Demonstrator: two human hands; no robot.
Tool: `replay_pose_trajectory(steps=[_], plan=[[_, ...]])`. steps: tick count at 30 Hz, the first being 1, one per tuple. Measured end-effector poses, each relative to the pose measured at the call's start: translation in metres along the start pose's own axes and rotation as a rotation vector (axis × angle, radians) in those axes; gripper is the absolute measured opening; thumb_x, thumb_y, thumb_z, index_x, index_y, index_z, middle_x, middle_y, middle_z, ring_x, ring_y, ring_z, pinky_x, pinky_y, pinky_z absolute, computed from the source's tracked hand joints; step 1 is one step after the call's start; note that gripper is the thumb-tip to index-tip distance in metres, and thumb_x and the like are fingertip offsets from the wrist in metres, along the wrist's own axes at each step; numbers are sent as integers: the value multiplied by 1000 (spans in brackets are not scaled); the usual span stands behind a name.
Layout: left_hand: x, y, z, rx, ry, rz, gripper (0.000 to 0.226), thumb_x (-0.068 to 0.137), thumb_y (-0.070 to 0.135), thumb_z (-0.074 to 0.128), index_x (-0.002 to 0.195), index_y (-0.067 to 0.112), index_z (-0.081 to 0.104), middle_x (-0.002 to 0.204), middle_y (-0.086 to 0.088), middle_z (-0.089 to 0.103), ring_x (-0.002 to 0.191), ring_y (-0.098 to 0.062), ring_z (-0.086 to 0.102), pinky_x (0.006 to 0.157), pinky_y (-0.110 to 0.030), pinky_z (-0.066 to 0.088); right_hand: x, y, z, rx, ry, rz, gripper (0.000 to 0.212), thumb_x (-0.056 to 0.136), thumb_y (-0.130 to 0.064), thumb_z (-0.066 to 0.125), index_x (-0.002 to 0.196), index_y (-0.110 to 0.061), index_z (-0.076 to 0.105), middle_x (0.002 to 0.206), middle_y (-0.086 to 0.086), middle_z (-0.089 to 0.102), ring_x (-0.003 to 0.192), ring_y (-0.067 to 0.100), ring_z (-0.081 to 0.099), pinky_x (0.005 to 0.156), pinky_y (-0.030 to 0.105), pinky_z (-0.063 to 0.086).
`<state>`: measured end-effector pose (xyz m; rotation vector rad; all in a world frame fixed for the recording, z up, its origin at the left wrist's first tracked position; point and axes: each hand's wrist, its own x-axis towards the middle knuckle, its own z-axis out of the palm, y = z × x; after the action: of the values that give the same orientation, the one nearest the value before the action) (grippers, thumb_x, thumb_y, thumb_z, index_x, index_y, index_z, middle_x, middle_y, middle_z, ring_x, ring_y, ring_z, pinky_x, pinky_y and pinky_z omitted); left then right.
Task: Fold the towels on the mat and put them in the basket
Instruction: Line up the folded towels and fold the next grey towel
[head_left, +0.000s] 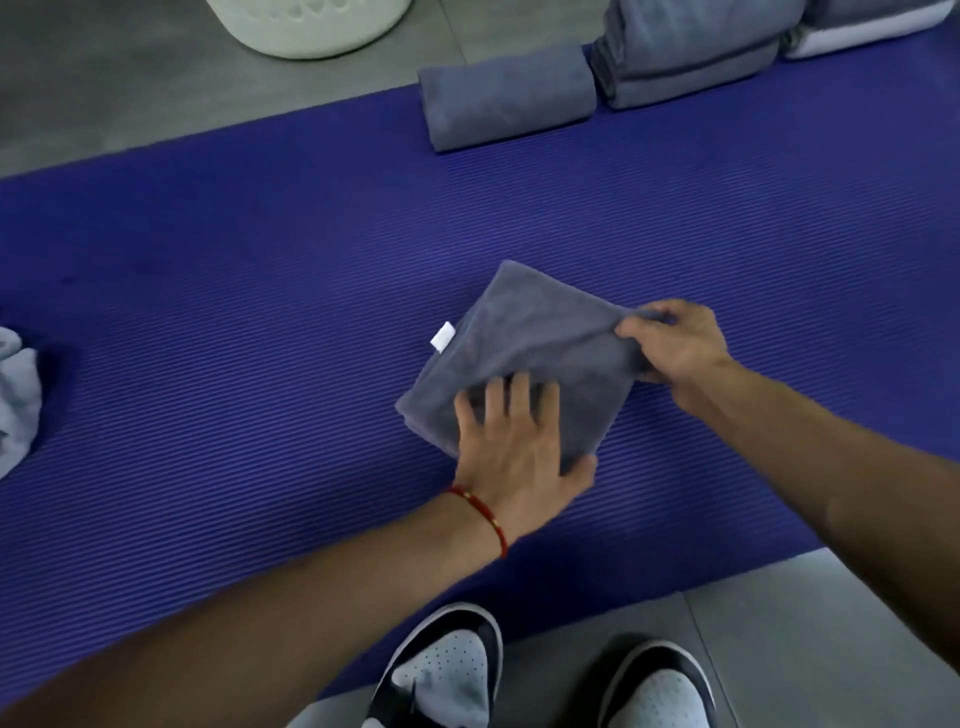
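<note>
A pale cloth (18, 395) lies at the mat's nine o'clock edge. On the purple mat (234, 270), near centre, sits the folded grey towel (524, 332), a white tag (443, 336) at its ten o'clock side. The left hand (511, 447), a red bracelet (480, 517) on its wrist, presses flat with fingers spread on the towel's six o'clock corner. The right hand (675, 345) pinches the towel's three o'clock edge. At twelve o'clock stands the white basket (311, 26); toward one o'clock lie a rolled towel (506, 96) and folded towels (691, 47).
</note>
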<state>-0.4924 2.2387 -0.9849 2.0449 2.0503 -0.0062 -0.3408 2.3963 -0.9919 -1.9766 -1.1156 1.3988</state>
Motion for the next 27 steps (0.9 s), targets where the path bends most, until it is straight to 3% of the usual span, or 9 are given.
replay_pose_trajectory(steps=[4,8,10,12,14,16,18,23,27], plan=[[-15,25,18,170,-167,118,105,87,49,68,162,9,4,165,-26,10,152,-49,10,109,-81,14,-38,45,-48,198,100,150,21,86,-16,79,94,-17,59,94,8,67,77,20,66,57,32,59],[-32,26,15,228,-263,165,95,98,21,61,160,7,-10,162,-37,-12,150,-58,-4,114,-78,12,-76,83,-77,117,46,173,29,92,-19,76,111,-12,55,106,16,70,82,29,74,74,46,64],[-37,22,14,208,-306,179,87,101,15,54,160,6,-9,160,-39,-14,149,-58,-6,117,-73,15,-87,94,-86,-338,12,-104,42,92,-32,73,125,-19,50,113,11,65,90,27,71,87,47,59],[-37,16,11,165,-342,193,92,98,12,58,160,7,-9,162,-35,-16,150,-55,-8,120,-70,14,-94,96,-91,-801,-64,-644,65,86,-49,70,141,-23,47,133,6,52,114,25,58,98,47,50],[-36,10,8,99,-354,213,93,96,8,61,161,9,-5,165,-26,-19,152,-49,-12,122,-67,13,-93,93,-89,-1125,-298,-1032,90,80,-62,67,156,-23,37,157,9,35,142,29,41,115,52,38],[-35,3,7,8,-339,245,88,96,4,59,162,11,2,165,-14,-29,154,-39,-19,122,-66,12,-85,94,-81,-1381,-446,-1139,105,79,-64,69,163,-24,21,168,10,20,154,29,24,126,51,21],[-35,-4,7,-52,-340,270,80,96,3,57,161,13,10,163,-6,-34,153,-32,-25,122,-66,12,-78,93,-73,-1459,-445,-1135,108,75,-48,80,163,-25,21,164,10,31,151,29,33,125,49,21],[-33,-15,-14,-116,-492,256,59,104,17,46,158,22,24,167,-14,2,155,-30,-6,125,-54,16,-78,84,-78,-1301,-406,-1295,84,72,-27,82,148,-14,50,135,7,63,117,25,67,103,37,51],[-22,-36,-50,-304,-762,265,38,101,20,49,138,30,49,141,-5,54,132,-23,50,110,-42,44,-99,79,-83,-1220,-582,-1107,63,82,-39,47,145,-33,45,114,-8,69,88,14,71,68,35,61]])
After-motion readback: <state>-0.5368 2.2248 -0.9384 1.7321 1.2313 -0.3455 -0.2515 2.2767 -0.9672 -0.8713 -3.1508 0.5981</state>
